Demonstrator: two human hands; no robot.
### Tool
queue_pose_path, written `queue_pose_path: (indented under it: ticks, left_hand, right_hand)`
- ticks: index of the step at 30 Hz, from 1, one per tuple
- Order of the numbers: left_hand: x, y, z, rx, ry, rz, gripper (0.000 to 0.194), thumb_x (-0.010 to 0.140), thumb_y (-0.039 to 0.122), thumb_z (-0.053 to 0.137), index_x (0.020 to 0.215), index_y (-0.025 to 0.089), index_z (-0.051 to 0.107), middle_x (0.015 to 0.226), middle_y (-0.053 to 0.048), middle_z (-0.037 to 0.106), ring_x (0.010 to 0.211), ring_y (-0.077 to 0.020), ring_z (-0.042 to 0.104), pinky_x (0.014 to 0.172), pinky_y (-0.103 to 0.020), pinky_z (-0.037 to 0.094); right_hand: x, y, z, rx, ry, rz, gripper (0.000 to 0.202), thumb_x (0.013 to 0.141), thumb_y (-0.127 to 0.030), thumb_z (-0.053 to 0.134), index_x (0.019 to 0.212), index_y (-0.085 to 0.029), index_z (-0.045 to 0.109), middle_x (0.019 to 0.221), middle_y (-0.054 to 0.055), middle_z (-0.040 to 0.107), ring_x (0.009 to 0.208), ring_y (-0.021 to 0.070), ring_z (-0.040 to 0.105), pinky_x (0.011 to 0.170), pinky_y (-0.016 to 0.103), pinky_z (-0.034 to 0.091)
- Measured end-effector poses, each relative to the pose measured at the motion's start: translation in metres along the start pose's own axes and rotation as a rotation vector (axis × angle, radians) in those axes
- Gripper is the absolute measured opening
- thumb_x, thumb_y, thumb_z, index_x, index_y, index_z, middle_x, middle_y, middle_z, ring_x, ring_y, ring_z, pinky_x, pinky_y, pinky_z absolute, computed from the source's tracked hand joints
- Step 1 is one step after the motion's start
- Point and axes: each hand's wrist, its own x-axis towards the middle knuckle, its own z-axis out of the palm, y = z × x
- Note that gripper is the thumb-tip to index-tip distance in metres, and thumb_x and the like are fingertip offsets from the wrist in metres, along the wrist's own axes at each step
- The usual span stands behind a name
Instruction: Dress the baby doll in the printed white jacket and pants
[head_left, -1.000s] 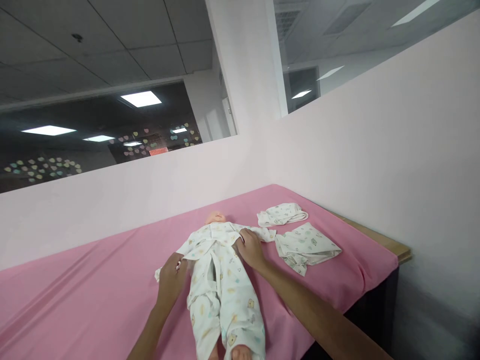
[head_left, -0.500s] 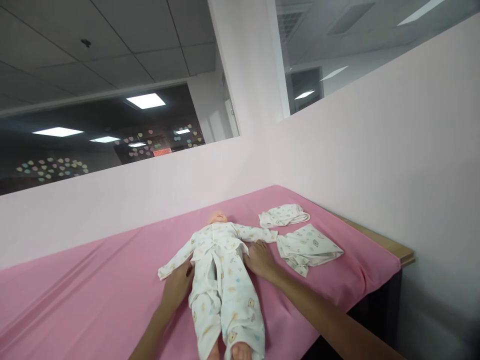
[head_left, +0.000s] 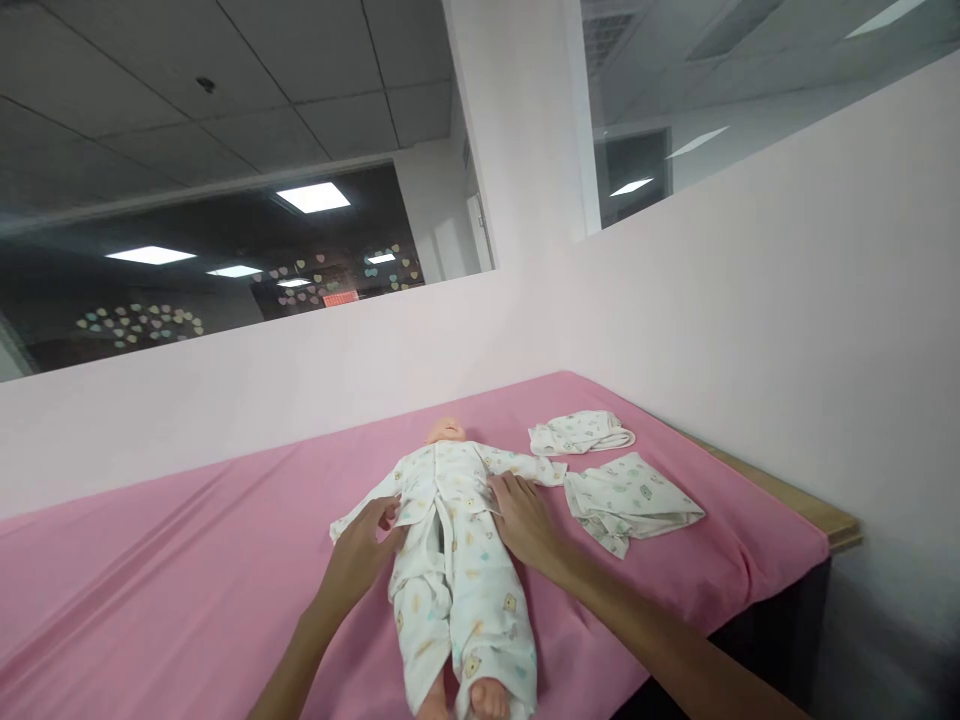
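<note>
A baby doll (head_left: 448,431) lies on its back, dressed in a white patterned shirt (head_left: 442,475) and matching trousers (head_left: 484,590), with bare feet at the near end. My left hand (head_left: 365,548) is beside the doll's waist at the shirt's left hem, thumb and fingers apart. On the other side, my right hand (head_left: 526,520) has its fingers bent over the shirt's right lower edge; its thumb is mostly hidden. The shirt's hem overlaps the top of the trousers. Both doll sleeves stretch outward.
A pink sheet (head_left: 225,560) covers the table. Right of the doll lie a folded patterned garment (head_left: 581,433) and a second one (head_left: 634,503) nearer me. The wooden table edge (head_left: 795,490) shows at the right. White walls (head_left: 735,290) with windows stand behind and to the right.
My left hand has moved up beside the waist and its fingers have spread. The shirt's front hem now lies flatter and lower over the trousers. The view has shifted slightly left.
</note>
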Motion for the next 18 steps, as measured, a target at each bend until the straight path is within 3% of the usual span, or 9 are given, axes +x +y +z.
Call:
queue_pose_path:
  ticks: [3, 6, 9, 11, 13, 16, 18]
  left_hand:
    - [0.009, 0.021, 0.006, 0.044, 0.019, 0.073, 0.025, 0.093, 0.038, 0.04, 0.086, 0.022, 0.057, 0.085, -0.002, 0.06, 0.073, -0.0184, 0.053, 0.066, -0.028, 0.037]
    - [0.007, 0.041, 0.008, 0.105, 0.075, 0.114, 0.031, 0.093, 0.036, 0.039, 0.068, 0.02, 0.046, 0.069, -0.001, 0.053, 0.064, -0.0177, 0.047, 0.06, -0.028, 0.031]
    - [-0.009, 0.054, 0.0, 0.045, -0.079, 0.151, 0.032, 0.095, 0.04, 0.042, 0.073, 0.021, 0.054, 0.073, -0.001, 0.056, 0.066, -0.0176, 0.049, 0.061, -0.027, 0.033]
    - [-0.027, 0.054, -0.008, -0.086, -0.198, 0.14, 0.029, 0.096, 0.043, 0.043, 0.084, 0.023, 0.061, 0.083, -0.001, 0.062, 0.072, -0.018, 0.053, 0.064, -0.026, 0.038]
    - [-0.052, 0.047, -0.017, -0.194, -0.205, 0.072, 0.028, 0.096, 0.046, 0.045, 0.092, 0.026, 0.064, 0.091, -0.001, 0.064, 0.079, -0.0187, 0.055, 0.07, -0.026, 0.042]
    - [-0.101, 0.029, -0.024, -0.252, -0.181, -0.083, 0.032, 0.094, 0.052, 0.047, 0.083, 0.026, 0.063, 0.085, -0.002, 0.061, 0.078, -0.0203, 0.055, 0.073, -0.028, 0.044]
    - [-0.139, 0.02, -0.023, -0.284, -0.323, -0.155, 0.039, 0.092, 0.057, 0.043, 0.074, 0.027, 0.061, 0.075, -0.003, 0.058, 0.073, -0.0223, 0.054, 0.07, -0.032, 0.046]
  right_hand:
    - [0.012, -0.018, -0.003, 0.02, 0.044, -0.072, 0.023, 0.082, -0.005, 0.044, 0.091, -0.021, 0.056, 0.094, 0.005, 0.061, 0.086, 0.0187, 0.051, 0.078, 0.031, 0.036]
    - [0.014, -0.034, -0.006, 0.062, 0.087, -0.145, 0.017, 0.09, -0.015, 0.044, 0.077, -0.02, 0.053, 0.083, 0.004, 0.059, 0.081, 0.0176, 0.05, 0.077, 0.032, 0.037]
    - [-0.001, -0.045, -0.014, 0.123, 0.048, -0.266, 0.025, 0.096, -0.021, 0.04, 0.075, -0.02, 0.053, 0.08, 0.003, 0.059, 0.08, 0.0165, 0.052, 0.077, 0.031, 0.039]
    - [-0.019, -0.047, -0.023, 0.182, 0.012, -0.311, 0.024, 0.096, -0.021, 0.04, 0.078, -0.021, 0.055, 0.083, 0.003, 0.061, 0.084, 0.0162, 0.054, 0.08, 0.031, 0.042]
    - [-0.043, -0.045, -0.034, 0.243, 0.007, -0.292, 0.019, 0.095, -0.019, 0.043, 0.082, -0.022, 0.058, 0.089, 0.003, 0.063, 0.089, 0.0164, 0.056, 0.082, 0.032, 0.045]
    - [-0.09, -0.033, -0.044, 0.259, 0.06, -0.18, 0.015, 0.092, -0.017, 0.047, 0.087, -0.025, 0.059, 0.099, 0.005, 0.065, 0.093, 0.0179, 0.059, 0.081, 0.034, 0.05]
    - [-0.133, -0.022, -0.04, 0.2, 0.185, -0.134, 0.017, 0.089, -0.015, 0.05, 0.095, -0.027, 0.061, 0.105, 0.006, 0.066, 0.096, 0.0193, 0.061, 0.083, 0.036, 0.052]
